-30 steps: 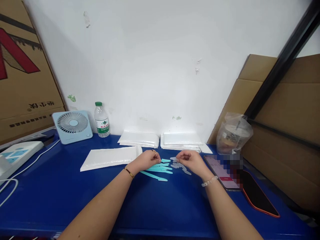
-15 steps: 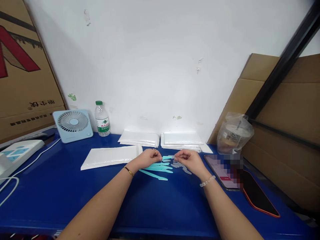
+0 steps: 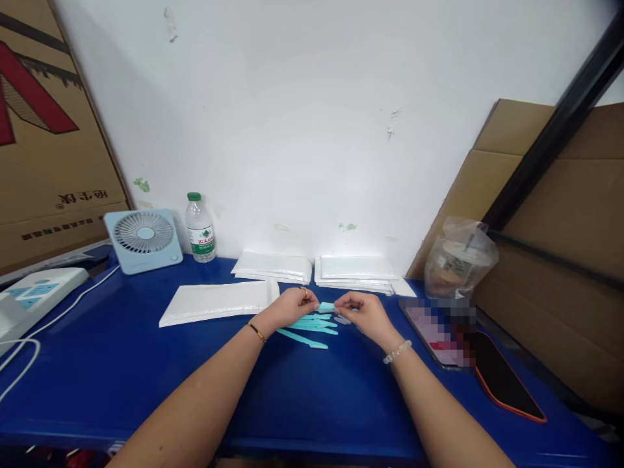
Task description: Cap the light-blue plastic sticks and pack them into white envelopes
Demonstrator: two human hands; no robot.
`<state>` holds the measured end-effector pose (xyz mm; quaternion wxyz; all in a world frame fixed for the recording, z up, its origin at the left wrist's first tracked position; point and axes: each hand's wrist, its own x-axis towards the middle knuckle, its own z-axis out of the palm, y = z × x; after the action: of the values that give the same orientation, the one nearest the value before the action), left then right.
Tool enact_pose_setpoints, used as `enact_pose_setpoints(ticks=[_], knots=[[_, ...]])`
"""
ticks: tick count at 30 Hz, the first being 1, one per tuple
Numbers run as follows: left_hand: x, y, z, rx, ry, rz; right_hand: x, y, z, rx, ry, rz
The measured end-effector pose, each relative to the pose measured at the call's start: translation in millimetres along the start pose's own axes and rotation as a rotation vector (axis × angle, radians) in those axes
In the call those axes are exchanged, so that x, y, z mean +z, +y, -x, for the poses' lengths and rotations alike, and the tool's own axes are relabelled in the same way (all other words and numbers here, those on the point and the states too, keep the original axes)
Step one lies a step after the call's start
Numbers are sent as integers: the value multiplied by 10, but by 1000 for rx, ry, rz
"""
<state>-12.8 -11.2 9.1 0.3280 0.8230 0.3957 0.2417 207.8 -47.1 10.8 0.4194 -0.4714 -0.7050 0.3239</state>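
Over the blue table, my left hand and my right hand meet at a small teal plastic stick. The left hand pinches the stick's handle end, and the right hand's fingers are pinched on a small clear cap at its tip. Under the hands lies a loose pile of teal sticks, with a few clear caps beside them. A white padded envelope lies flat just left of my left hand.
Two stacks of white envelopes sit by the wall. A small blue fan and a water bottle stand at the back left. A bagged cup and two phones are on the right. Cardboard leans on both sides.
The hands have come together: my left hand lifted a teal stick from the pile and my right hand brought a clear cap to its tip. The view shifted slightly.
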Motion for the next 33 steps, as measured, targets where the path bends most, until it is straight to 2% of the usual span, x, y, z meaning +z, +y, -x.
enact_pose_setpoints(ticks=[4,7,9,14,17,21,25,29,33], knots=[[-50,-80,5,-2,170,-151,2,140,-93,-2,23,143],[-127,-81,32,-21,174,-200,-28,188,-139,5,-56,256],[-176,-32,61,-15,89,-177,-67,187,-139,-12,-78,339],[-200,163,153,37,-258,-226,-156,142,-71,-102,-187,575],[-144,251,193,5,-348,-287,-155,121,-36,-114,-243,617],[-104,290,214,-6,-343,-307,-147,80,-14,-57,-192,462],[-150,281,210,66,-251,-308,-153,-15,2,89,-111,37],[-194,284,197,38,-150,-153,-135,-113,12,112,-36,-337],[-194,278,182,-4,-156,-27,-95,-140,12,111,9,-415]])
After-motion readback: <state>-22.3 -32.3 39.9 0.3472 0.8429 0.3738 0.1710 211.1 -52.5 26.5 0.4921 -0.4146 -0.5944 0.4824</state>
